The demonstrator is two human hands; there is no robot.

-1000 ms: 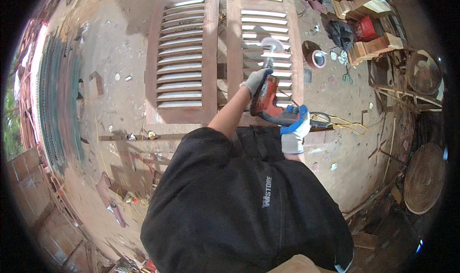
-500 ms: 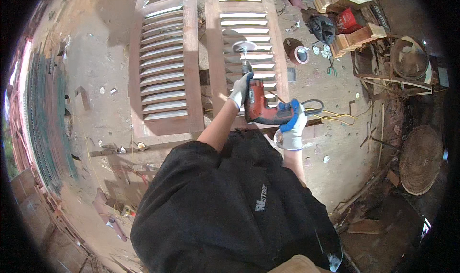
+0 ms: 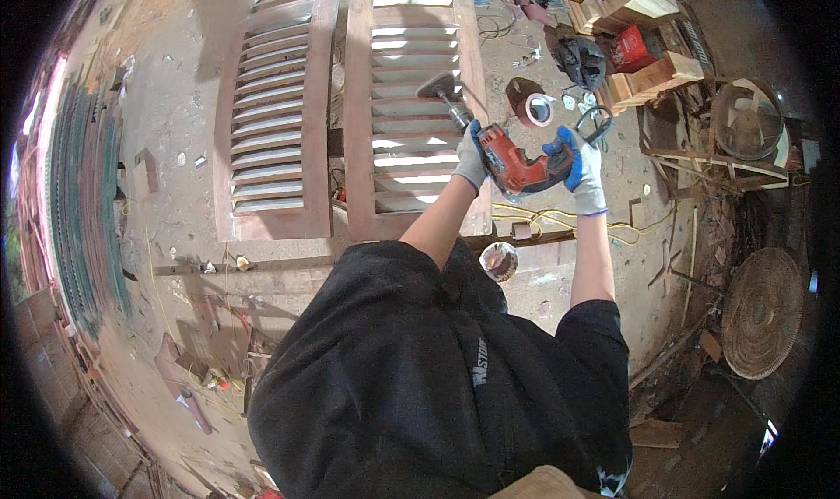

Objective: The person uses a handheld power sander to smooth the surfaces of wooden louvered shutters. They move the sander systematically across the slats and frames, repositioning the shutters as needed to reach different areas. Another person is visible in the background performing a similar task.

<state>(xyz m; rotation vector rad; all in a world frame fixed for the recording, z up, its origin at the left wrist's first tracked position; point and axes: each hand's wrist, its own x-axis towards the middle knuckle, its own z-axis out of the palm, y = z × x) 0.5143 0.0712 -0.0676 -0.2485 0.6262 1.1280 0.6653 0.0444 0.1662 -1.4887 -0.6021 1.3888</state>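
Note:
A red power drill with a round sanding disc on its chuck is held in both my gloved hands. My left hand wraps round its front, just behind the chuck. At the rear handle, my right hand is closed round the grip; the trigger is hidden. The disc points forward and left over the slats of the right louvred wooden shutter; whether it touches the wood I cannot tell. A second louvred shutter lies alongside to the left.
A roll of tape lies right of the shutters. Yellow cord trails near a round tin. Farther right are carved wooden pieces, a red container and a woven round basket. Long green strips are stacked at left.
The drill has turned, so its disc now points more to the left and its handle more to the right. My right hand has moved right and up, and my view has shifted.

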